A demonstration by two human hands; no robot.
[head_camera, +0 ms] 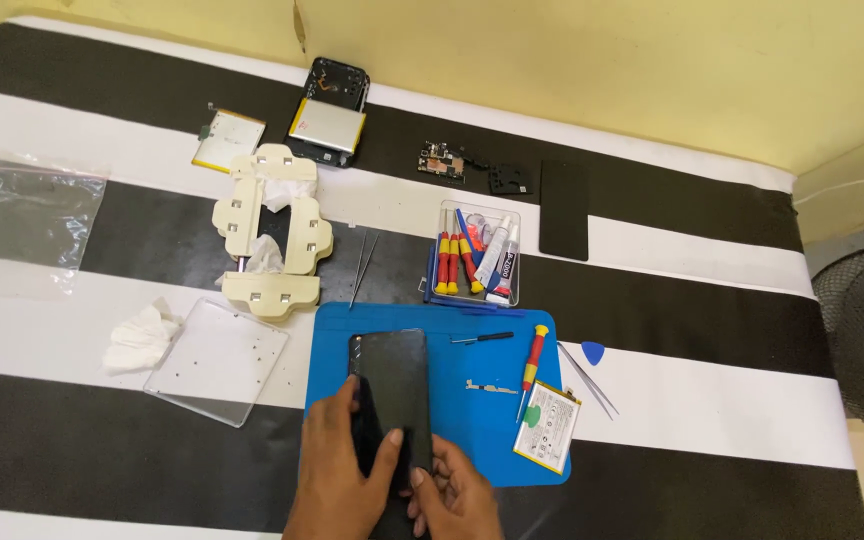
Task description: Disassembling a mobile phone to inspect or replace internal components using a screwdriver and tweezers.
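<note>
A black phone (pixel 390 385) lies screen-up on the left part of a blue work mat (pixel 472 425). My left hand (pixel 337 480) rests on the phone's lower left, thumb pressed across the glass near its bottom. My right hand (pixel 457 495) touches the phone's lower right corner with its fingertips. Neither hand lifts the phone off the mat.
On the mat lie a red-and-yellow screwdriver (pixel 533 360), a battery (pixel 547 427) and a small flex part (pixel 490 386). Beyond it stand a clear tray of tools and glue tubes (pixel 472 252), tweezers (pixel 362 268), a beige clamp jig (pixel 270 232), an opened phone frame (pixel 330 112), a clear plate (pixel 220 360) and tissue (pixel 142 338).
</note>
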